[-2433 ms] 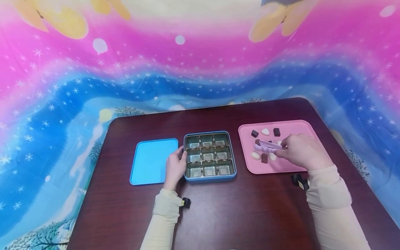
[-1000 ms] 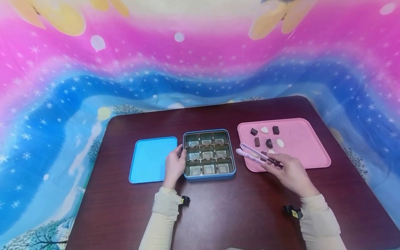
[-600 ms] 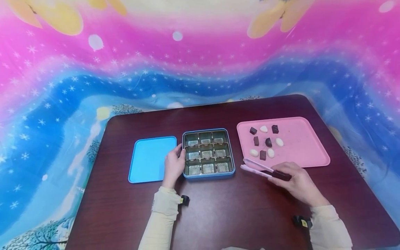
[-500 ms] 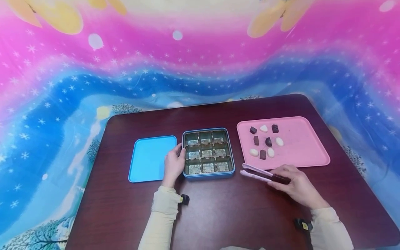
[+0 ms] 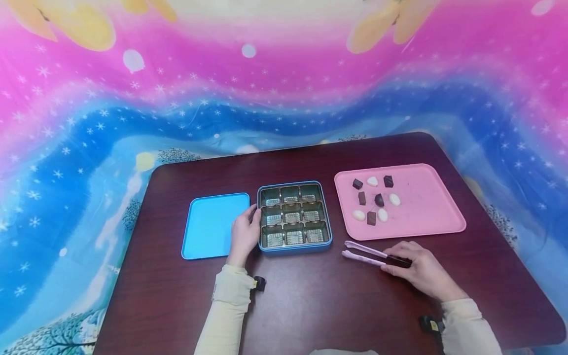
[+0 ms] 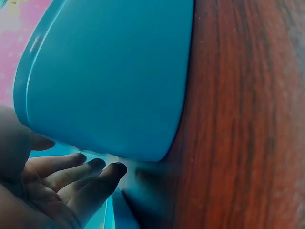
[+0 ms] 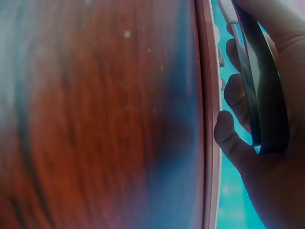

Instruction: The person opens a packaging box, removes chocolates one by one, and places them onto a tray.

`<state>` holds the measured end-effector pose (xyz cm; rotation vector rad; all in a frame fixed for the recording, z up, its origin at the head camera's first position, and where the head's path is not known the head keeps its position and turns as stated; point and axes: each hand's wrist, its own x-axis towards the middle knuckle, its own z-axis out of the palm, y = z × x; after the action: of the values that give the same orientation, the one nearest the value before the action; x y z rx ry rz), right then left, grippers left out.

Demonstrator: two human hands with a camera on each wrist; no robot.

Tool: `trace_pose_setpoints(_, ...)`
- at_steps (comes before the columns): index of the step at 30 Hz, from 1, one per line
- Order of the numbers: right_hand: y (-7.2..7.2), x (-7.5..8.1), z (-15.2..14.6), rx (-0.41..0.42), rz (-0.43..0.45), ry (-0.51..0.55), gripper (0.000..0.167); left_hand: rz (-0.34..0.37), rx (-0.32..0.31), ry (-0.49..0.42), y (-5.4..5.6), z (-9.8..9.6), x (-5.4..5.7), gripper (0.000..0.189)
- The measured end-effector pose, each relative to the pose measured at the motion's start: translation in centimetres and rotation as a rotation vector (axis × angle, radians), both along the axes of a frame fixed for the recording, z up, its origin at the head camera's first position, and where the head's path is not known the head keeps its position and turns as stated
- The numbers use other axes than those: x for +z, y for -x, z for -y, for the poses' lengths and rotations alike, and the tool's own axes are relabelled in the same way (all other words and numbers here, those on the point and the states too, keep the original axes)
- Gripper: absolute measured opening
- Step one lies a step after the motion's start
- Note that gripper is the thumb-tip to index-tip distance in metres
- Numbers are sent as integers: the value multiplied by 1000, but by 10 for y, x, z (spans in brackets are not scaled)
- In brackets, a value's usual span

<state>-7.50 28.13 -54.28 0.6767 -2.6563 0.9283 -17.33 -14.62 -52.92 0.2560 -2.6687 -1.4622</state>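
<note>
My left hand [image 5: 244, 231] rests along the left side of a blue tin [image 5: 296, 249], thumb by its rim; the left wrist view shows the fingers loosely extended beside the tin wall [image 6: 109, 81]. The tin holds a gold insert of several compartments, all bare. My right hand [image 5: 421, 268] grips tongs by their dark handle [image 7: 264, 90], between the thumb and the fingers. Their lilac arms point left in front of the pink tray [image 5: 432, 202], tips apart with nothing between them. On the tray lie several dark chocolates [image 5: 371, 218] and white ones [image 5: 394, 199].
A light blue lid [image 5: 210, 227] lies left of the tin, close to my left hand. Everything stands on a dark reddish table [image 5: 293, 305] with rounded corners. A colourful printed cloth [image 5: 266, 88] hangs behind it.
My right hand has drawn the tongs from over the chocolates toward me, to the tray's near side. The tong tips were at a brown chocolate, which now lies on the tray. My left hand stays put.
</note>
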Motion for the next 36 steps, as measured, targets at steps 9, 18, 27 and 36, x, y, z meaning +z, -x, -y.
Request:
trace_pose_setpoints(9, 2, -3, -3, -13, -10, -46, 37, -23, 17, -3, -3, 1, 5, 49)
trace_pose_setpoints(18, 3, -4, -4, -24, 30, -168, 31, -19, 33, 11, -5, 2, 8, 47)
trace_pose_setpoints(27, 2, 3, -1, -60, 116, -210, 36, -20, 24, 23, -5, 2, 8, 46)
trace_pose_setpoints(36, 2, 28, 3, -100, 313, -247, 50, -40, -14, 92, -9, 1, 14, 48)
